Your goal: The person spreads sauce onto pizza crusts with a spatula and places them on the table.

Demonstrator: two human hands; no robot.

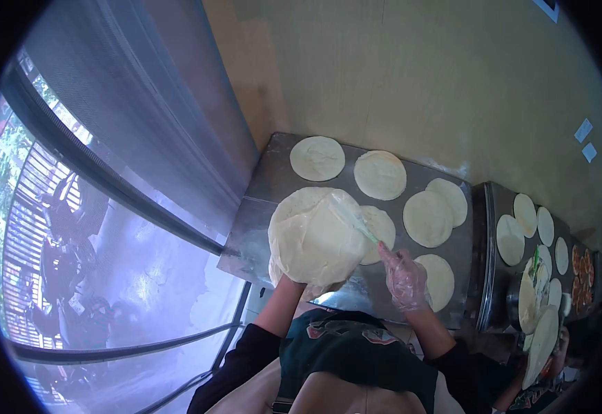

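A large round flatbread [301, 241], coated with a pale creamy spread, rests on my left hand [313, 291], which holds it up from below above the metal table. Most of that hand is hidden under the bread. My right hand [408, 279], in a clear plastic glove, grips a spatula [360, 226] with a green handle. The spatula's pale blade lies against the bread's upper right surface. Beneath the raised bread, another round flatbread [378, 233] is partly covered.
More flatbreads [428, 219] lie on the metal table [263, 155]. A second table [498, 200] at the right bears flatbreads, a pot and topped rounds [582, 276]. A co-worker's hand [561, 348] holds a flatbread there. A curtain hangs left.
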